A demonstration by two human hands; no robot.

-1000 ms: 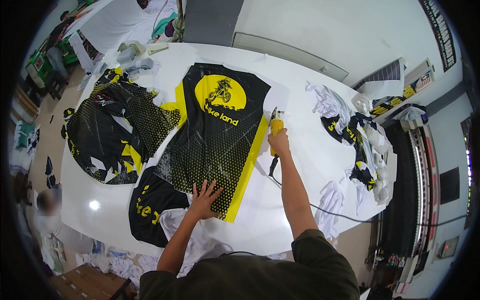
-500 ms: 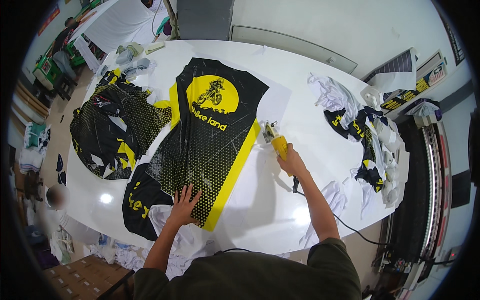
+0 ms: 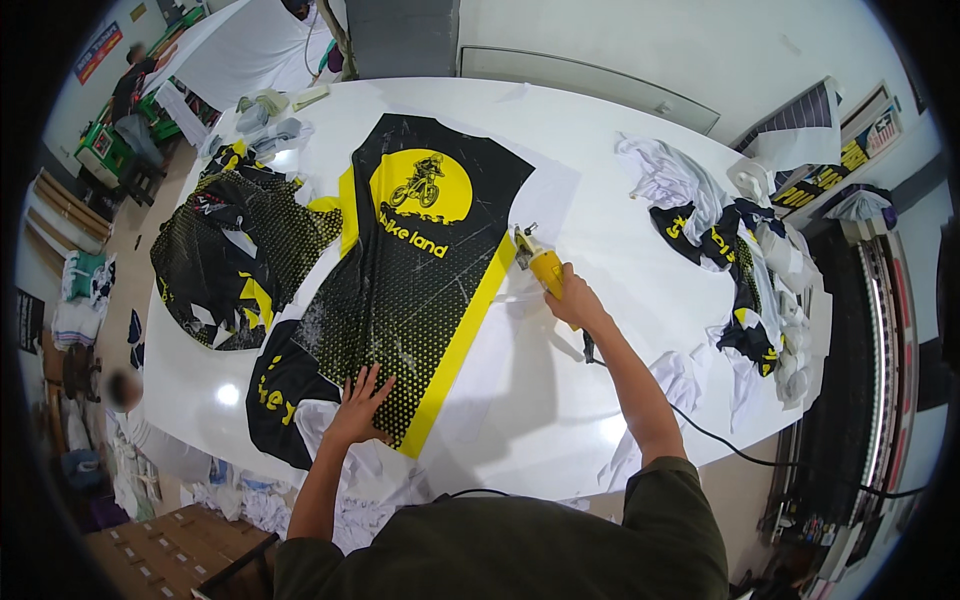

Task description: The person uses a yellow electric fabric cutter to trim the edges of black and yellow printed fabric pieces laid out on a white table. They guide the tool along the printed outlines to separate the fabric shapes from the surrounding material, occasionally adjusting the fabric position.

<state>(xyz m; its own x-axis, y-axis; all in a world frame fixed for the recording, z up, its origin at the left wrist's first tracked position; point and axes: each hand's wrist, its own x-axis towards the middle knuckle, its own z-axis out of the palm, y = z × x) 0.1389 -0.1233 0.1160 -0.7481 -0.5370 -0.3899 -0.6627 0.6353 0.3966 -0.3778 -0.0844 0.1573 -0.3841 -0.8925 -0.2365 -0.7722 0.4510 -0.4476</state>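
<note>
The left hand [image 3: 358,405] lies flat and open, fingers spread, pressing down on the near end of a big black and yellow cloth [image 3: 400,290] — a printed piece shaped like a shirt front, with a yellow stripe down its right side. This cloth is spread out flat in the middle of a large white table [image 3: 560,400], and its near end reaches close to the table edge by the person. Bits of white cloth [image 3: 350,480] sit bunched up just under the left hand and hang over the near edge. A little farther out, the right hand [image 3: 575,303] is closed tight around a yellow cutting tool [image 3: 541,265]. The tip of the tool sits right at the right edge of the black and yellow cloth, next to the yellow stripe. A black cord [image 3: 720,445] runs from the tool back along the arm and off the right side of the table. To the left of the big cloth lies a pile of more black and yellow pieces [image 3: 235,265], some on top of each other. On the right side of the table — well apart from the hands — there is a heap of white, black and yellow scraps [image 3: 735,250]. At the far left corner sit a few grey folded cloths [image 3: 268,125].
</note>
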